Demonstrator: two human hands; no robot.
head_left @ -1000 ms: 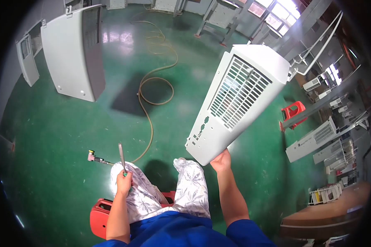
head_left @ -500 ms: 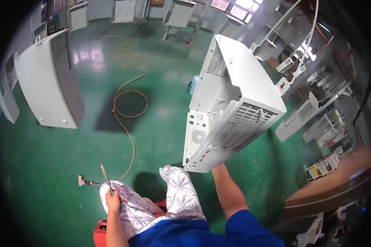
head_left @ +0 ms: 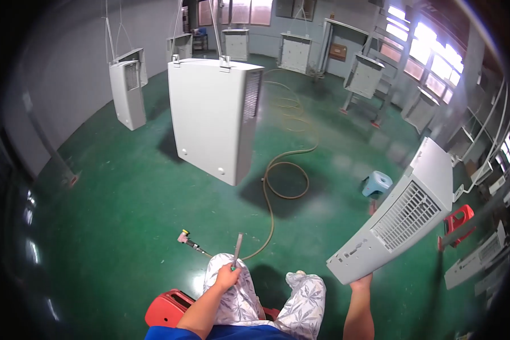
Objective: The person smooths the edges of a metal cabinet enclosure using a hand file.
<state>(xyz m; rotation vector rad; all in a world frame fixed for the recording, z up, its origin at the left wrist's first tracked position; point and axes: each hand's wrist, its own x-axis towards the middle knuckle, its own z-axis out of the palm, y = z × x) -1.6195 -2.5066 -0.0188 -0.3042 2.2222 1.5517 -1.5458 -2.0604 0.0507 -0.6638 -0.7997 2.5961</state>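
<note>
My left hand (head_left: 228,276) is closed around the green handle of a narrow flat grey tool (head_left: 238,249), which looks like a file, pointing up above my left thigh. On the right, my right hand (head_left: 361,281) is under the lower end of a white metal casing (head_left: 388,221), with its fingers mostly hidden behind it. The casing is tilted, its vented grille and small cut-outs facing me, and a white hanger bar meets its far right side. A pink air tool (head_left: 191,241) with a yellow end lies on the floor beyond my left knee, joined to a hose.
A large white casing (head_left: 209,119) hangs ahead on hooks, with a smaller casing (head_left: 127,93) to its left. The coiled hose (head_left: 306,187) crosses the green floor. A blue stool (head_left: 378,182) and a red stool (head_left: 458,220) stand near the held casing. Several casings hang farther back.
The view has swung left, so everything appears farther right. The held casing has turned: its hollow inside showed before, and now its outer grille side faces me. Both hands keep their holds.
</note>
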